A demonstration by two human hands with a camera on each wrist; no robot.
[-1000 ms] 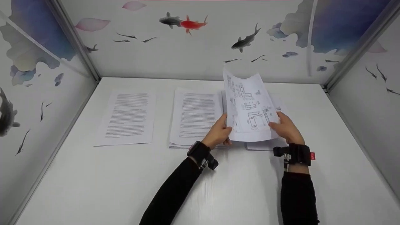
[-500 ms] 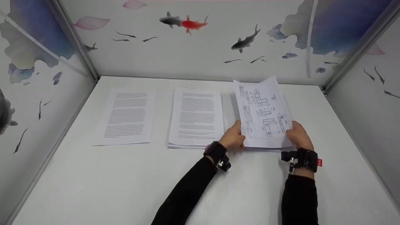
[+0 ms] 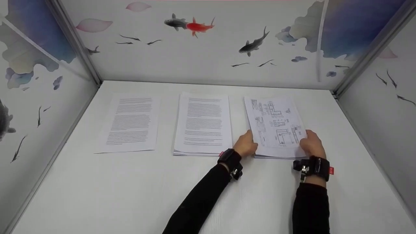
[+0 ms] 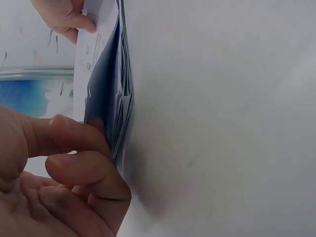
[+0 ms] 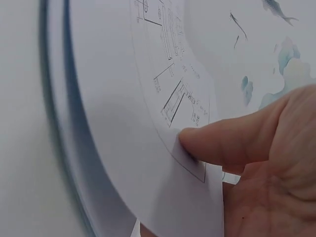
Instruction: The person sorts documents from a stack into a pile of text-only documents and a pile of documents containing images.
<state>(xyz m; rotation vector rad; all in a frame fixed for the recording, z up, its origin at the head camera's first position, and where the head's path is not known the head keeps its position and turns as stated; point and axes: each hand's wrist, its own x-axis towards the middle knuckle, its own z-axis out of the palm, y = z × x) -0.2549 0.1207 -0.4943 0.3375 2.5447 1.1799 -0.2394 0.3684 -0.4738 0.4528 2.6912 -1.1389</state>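
A paper sheet with a technical drawing [image 3: 274, 122] lies over a paper stack [image 4: 123, 106] on the right side of the table. My left hand [image 3: 246, 145] holds the sheet's near left edge, its fingers curled in the left wrist view. At the near right edge my right hand [image 3: 313, 145] pinches the sheet, the thumb [image 5: 212, 143] on the printed face and the fingers mostly hidden behind the paper. The sheet bows there in the right wrist view. A dark gap separates the sheet's near edge from the layers below in the left wrist view.
A stack of text pages [image 3: 203, 125] lies in the middle, just left of my left hand. Further left is a text page [image 3: 130, 122]. White panels with painted fish [image 3: 253, 44] enclose the white table [image 3: 113, 188] at the back and sides.
Both hands have moved right and toward me with the drawing sheet, lowering it from a raised tilt onto the right stack. Its far end now lies down flat.
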